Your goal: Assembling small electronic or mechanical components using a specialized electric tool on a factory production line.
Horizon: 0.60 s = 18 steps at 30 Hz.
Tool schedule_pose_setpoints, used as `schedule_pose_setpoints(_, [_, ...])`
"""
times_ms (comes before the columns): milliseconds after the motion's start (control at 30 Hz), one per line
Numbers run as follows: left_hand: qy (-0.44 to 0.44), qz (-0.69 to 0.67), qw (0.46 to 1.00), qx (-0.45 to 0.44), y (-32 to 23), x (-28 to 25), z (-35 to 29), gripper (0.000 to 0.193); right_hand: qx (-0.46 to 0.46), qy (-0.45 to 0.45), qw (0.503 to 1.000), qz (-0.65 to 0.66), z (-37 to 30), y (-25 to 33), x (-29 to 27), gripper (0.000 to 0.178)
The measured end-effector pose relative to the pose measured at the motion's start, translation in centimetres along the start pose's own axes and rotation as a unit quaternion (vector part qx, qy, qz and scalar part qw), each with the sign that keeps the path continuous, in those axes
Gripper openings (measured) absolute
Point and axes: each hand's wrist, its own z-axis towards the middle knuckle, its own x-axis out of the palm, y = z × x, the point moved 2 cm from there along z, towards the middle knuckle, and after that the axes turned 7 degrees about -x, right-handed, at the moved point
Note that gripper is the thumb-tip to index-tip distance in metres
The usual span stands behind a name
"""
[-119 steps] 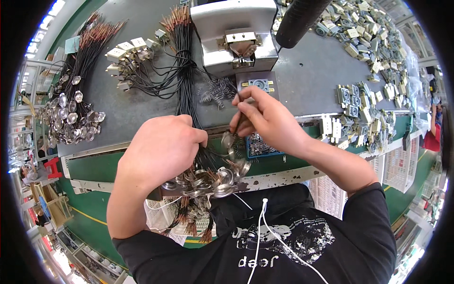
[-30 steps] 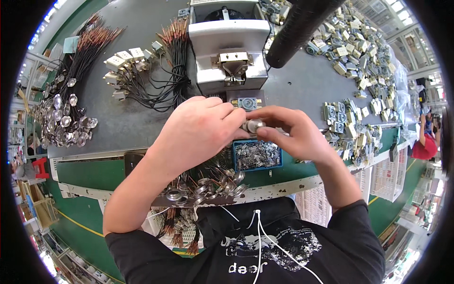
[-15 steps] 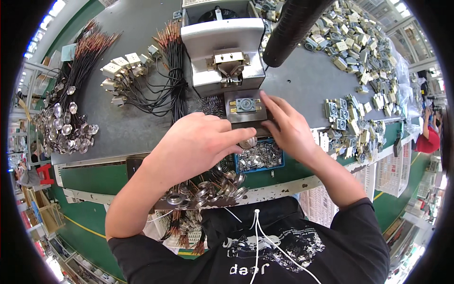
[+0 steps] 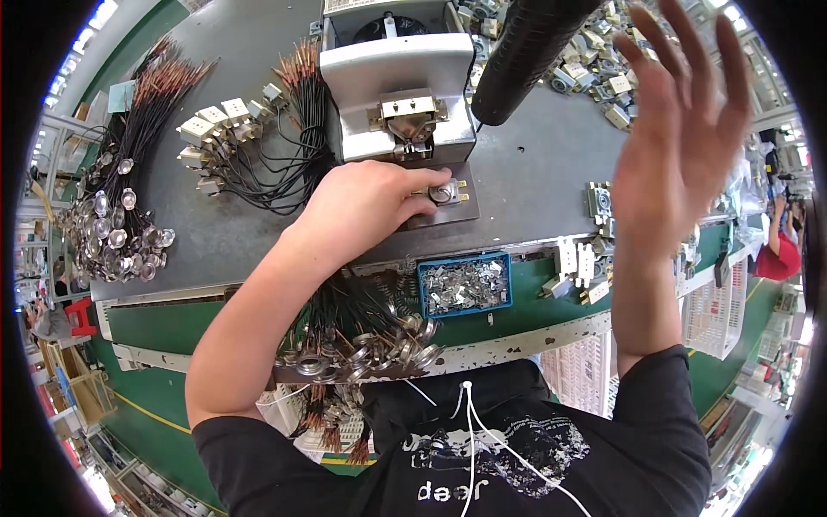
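My left hand [image 4: 366,202] pinches a small round metal cap [image 4: 440,195] between thumb and forefinger. That cap sits on a grey block with brass side tabs [image 4: 463,191], which lies on a flat metal plate [image 4: 465,210] in front of a silver bench press [image 4: 398,65]. Part of the block is hidden by my fingers. Held up at the right, my right hand [image 4: 680,146] is empty, its fingers spread and slightly blurred. Left of it slants a thick black lever handle [image 4: 525,65].
A blue tray [image 4: 465,286] of small metal clips sits at the bench's front edge. Wired metal caps [image 4: 362,349] hang left of it. Bundled black wires [image 4: 314,129] with cream blocks lie left of the press. Loose blocks [image 4: 586,73] are heaped behind the lever.
My left hand has carried the round cap up from the bench edge onto the block. My right hand has let go of the block's side and risen to the upper right.
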Motion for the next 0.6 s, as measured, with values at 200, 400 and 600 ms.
schedule_pose_setpoints(200, [-0.003, -0.004, 1.000, 0.000, -1.0, -0.5, 0.3, 0.039, 0.058, 0.229, 0.970, 0.062, 2.7, -4.6, 2.3, 0.060])
schedule_pose_setpoints(400, [0.016, 0.035, 0.999, -0.001, -0.9, -0.1, -0.1, 0.035, -0.055, 0.084, 0.984, 0.150, 2.5, -1.2, 5.0, 0.040])
schedule_pose_setpoints(600, [0.020, 0.030, 0.999, 0.002, -0.5, 0.1, 0.0, 0.036, 0.216, 0.058, 0.974, -0.038, 3.7, 4.4, 5.9, 0.024])
